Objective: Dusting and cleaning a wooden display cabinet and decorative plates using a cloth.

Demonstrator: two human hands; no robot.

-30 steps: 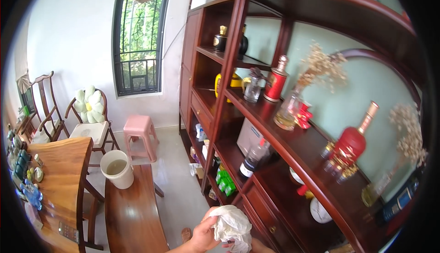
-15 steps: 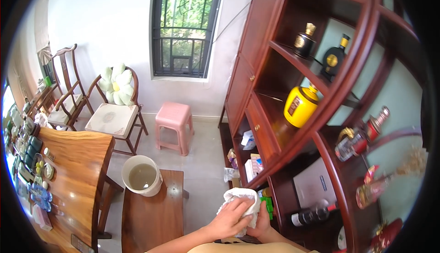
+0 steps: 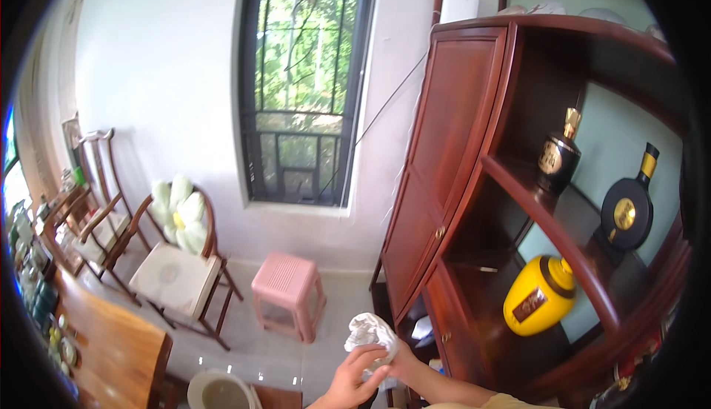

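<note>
A crumpled white cloth (image 3: pixel 372 328) is bunched between my two hands at the lower middle. My left hand (image 3: pixel 358 376) has its fingers bent over the near side of the cloth. On the other side my right hand (image 3: pixel 402 360) grips it, most of its fingers hidden behind the folds. Both hands are in front of the tall red-brown wooden cabinet (image 3: pixel 458 105), near its lower drawer (image 3: pixel 449 320).
Cabinet shelves hold a yellow jar (image 3: pixel 539 298), a black bottle (image 3: pixel 558 159) and a round black bottle (image 3: pixel 627 213). A pink stool (image 3: pixel 286 290) stands below the window, beside a cushioned chair (image 3: pixel 174 279). A pale bucket (image 3: pixel 197 396) and wooden table (image 3: pixel 122 342) are lower left.
My view has tilted up, so the bucket and bench sit lower and more of the upper cabinet shows. The cloth stays between my hands, which have shifted slightly left in the picture.
</note>
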